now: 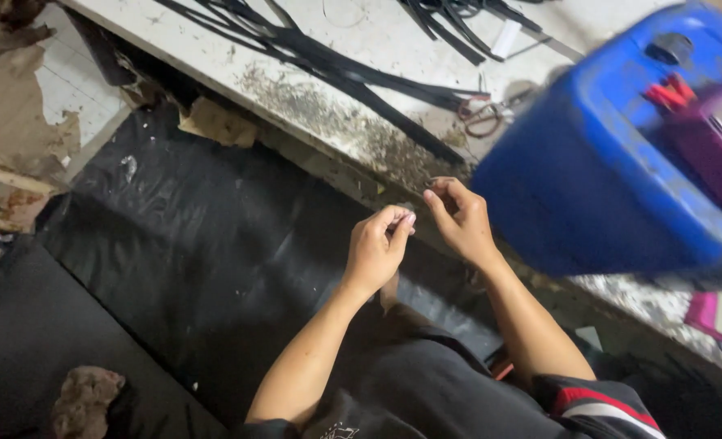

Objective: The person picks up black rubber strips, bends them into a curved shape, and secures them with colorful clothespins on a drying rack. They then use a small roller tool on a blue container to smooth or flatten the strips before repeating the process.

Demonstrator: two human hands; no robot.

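Blue plastic jerrycan-type container (604, 162) at right, sitting on the white worktable (377, 49), motion-blurred; rectangular body, black cap (671, 47) on its top face. A red piece (668, 93) and a purple/magenta panel (714, 150), possibly a label or a pack, lie against its top side; too blurred to tell which. Small pink-and-white packet (720, 315) on the table edge at lower right, just below the container. No signs or screens.

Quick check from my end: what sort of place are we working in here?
Probably a small craft workshop: a worn, stained workbench strewn with black strips, scissors beside them, and black sheet material on the floor.
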